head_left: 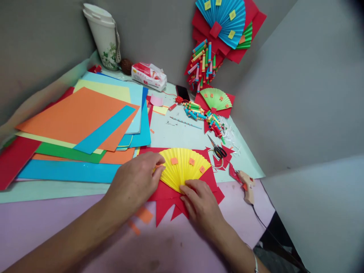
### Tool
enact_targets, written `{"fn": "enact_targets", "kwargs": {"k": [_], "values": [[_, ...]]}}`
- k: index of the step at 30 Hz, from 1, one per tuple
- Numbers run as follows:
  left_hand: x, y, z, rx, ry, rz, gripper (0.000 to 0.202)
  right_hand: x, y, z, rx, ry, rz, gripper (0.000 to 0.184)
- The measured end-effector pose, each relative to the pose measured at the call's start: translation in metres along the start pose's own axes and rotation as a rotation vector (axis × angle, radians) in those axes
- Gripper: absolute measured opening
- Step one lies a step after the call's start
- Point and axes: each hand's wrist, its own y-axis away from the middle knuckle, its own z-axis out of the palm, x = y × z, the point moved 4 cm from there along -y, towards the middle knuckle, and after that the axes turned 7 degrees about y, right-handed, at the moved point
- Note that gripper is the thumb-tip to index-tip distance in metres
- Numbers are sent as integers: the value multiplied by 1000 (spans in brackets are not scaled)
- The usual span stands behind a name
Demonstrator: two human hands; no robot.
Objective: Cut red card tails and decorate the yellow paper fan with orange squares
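Note:
A pleated yellow paper fan (182,163) lies spread on red cut paper (167,193), with small orange paper squares (192,162) stuck along its curve. At the fan's left edge, the thumb and forefinger of my left hand (138,174) are pinched together, and a bit of orange shows between them. My right hand (201,201) has its fingers closed at the fan's bottom point, pressing it against the red paper. Pointed red strips stick out below the fan. Loose orange paper scraps (144,215) lie on the near side of it.
A stack of coloured paper sheets (76,117) covers the left side. Scissors (218,148) and a glue gun (247,185) lie to the right. Behind are a green fan (216,99), paper rolls (193,110), a pencil (186,122), a tissue pack (149,76) and a white cup (104,38).

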Motion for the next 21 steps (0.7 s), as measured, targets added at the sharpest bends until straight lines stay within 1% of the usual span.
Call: {"fn": "enact_targets", "kwargs": {"k": [3, 8, 11, 14, 17, 21], "values": [[-2, 2, -2, -16, -95, 21, 24, 0, -3, 3, 24, -5, 1, 28], [-17, -8, -17, 15, -109, -54, 22, 0, -5, 7, 55, -21, 10, 31], [-21, -13, -21, 2, -118, -88, 24, 1, -7, 7, 61, -27, 15, 32], [-23, -15, -21, -9, -88, -106, 25, 1, -11, 8, 57, -26, 15, 31], [-26, -15, -18, 14, -32, -115, 23, 0, -14, 8, 53, -12, 7, 30], [-26, -16, -15, 53, 4, -69, 24, 0, -18, 8, 43, -8, -8, 28]]}}
